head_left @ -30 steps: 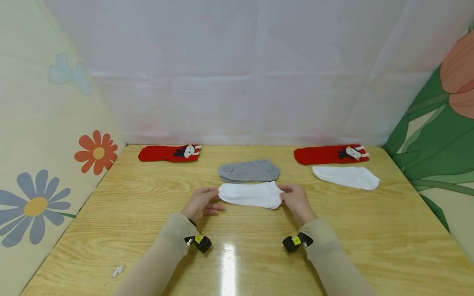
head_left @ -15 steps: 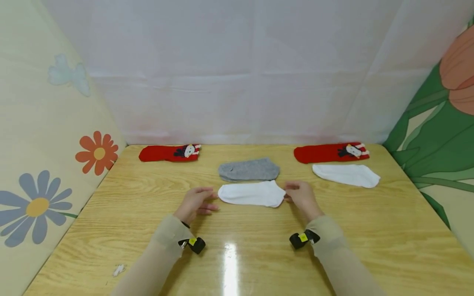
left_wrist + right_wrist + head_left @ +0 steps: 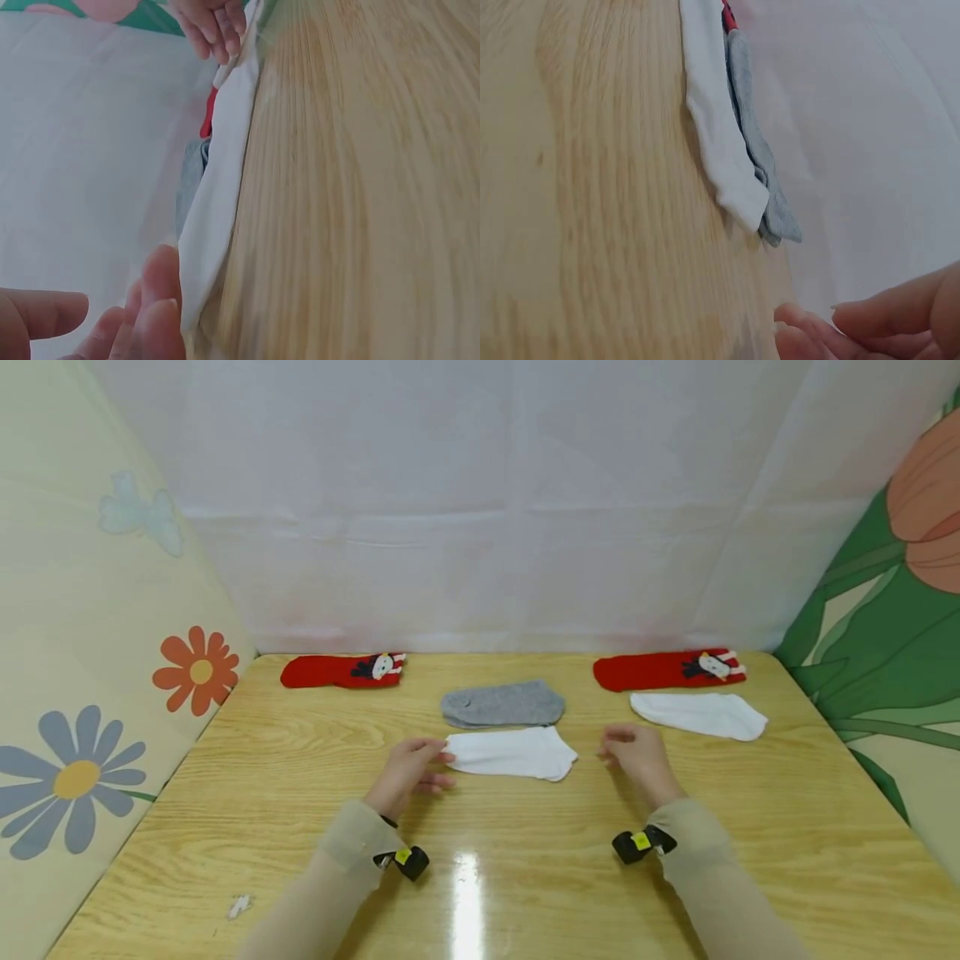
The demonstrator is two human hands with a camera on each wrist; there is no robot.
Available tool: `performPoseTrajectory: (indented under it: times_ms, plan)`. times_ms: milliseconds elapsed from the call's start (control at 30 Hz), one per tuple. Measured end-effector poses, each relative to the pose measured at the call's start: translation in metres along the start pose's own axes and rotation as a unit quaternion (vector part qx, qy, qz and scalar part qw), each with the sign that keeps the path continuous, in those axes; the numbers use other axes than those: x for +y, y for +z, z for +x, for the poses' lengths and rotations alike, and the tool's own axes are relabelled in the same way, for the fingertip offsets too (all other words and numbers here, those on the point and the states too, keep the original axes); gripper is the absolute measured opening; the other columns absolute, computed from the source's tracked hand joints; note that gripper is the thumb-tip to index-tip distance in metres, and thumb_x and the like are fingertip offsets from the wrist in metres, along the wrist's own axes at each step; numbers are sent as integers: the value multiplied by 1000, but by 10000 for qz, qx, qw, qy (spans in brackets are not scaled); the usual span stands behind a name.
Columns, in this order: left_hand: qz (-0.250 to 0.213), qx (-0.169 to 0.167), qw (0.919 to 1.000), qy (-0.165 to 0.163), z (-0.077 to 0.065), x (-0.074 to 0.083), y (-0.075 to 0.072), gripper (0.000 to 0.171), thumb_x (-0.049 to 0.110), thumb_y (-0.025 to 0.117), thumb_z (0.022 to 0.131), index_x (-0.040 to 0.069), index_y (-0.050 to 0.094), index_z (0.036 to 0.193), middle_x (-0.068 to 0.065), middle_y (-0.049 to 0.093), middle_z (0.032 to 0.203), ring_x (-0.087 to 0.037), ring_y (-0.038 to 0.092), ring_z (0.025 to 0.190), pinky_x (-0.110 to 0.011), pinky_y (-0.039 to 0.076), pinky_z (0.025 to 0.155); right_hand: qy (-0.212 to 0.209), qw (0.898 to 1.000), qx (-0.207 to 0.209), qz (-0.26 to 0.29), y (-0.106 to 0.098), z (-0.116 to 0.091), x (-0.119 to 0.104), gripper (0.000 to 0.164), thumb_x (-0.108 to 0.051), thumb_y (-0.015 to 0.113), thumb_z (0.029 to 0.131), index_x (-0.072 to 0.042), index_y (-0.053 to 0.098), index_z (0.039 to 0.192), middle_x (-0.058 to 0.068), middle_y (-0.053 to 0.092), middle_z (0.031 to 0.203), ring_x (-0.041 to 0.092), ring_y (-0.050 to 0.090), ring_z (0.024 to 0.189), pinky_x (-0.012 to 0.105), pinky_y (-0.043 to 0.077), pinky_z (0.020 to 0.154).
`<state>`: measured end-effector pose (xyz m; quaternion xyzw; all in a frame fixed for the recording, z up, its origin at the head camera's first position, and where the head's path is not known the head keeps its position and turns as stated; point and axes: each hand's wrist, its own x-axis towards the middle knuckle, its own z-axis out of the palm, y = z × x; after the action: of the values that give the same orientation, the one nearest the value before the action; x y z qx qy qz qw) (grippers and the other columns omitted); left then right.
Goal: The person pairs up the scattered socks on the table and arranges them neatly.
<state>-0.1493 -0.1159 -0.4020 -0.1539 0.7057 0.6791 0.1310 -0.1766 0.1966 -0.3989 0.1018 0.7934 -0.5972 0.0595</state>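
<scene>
Rests the fingertips of the left hand [image 3: 405, 774] against the toe of the near white sock [image 3: 510, 753], at its 9 o'clock, thumb spread away from the fingers. Holds the right hand [image 3: 641, 760] at 3 o'clock, apart from the ankle end, fingers loosely bent with a small gap to the thumb. Shows the near white sock flat mid-counter [image 3: 540, 868], toe toward 9 o'clock. From there, shows the grey sock [image 3: 502, 706] just beyond at 12 o'clock, the far white sock [image 3: 699, 716] and right red sock [image 3: 641, 672] at 2, the left red sock [image 3: 322, 672] at 10.
</scene>
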Motion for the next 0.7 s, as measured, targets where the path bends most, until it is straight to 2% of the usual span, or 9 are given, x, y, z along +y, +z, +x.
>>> performPoseTrajectory:
  times_ms: [267,500,700]
  plan:
    - [-90,-172,9997,176,0,-2,17,34,18,53,101,-7,55,123,-14,69,97,-13,66,58,-22,50,52,26,9997,62,-251,-15,0,4,36,9,48,94,23,45,127,34,59,111,3,60,68,19,52,61]
    - [-113,-362,9991,166,1,3,30,35,19,51,102,-5,56,126,-19,68,105,-14,67,62,-22,49,53,-248,9994,237,-110,-25,-1,12,35,9,52,92,25,47,124,19,66,93,-1,59,64,18,52,59]
    - [-90,-572,9981,207,0,5,46,34,18,51,102,-7,56,124,-18,68,105,-12,66,60,-20,48,51,-333,9984,414,-185,-38,0,18,36,6,53,92,25,47,122,8,65,83,-2,57,62,17,51,58]
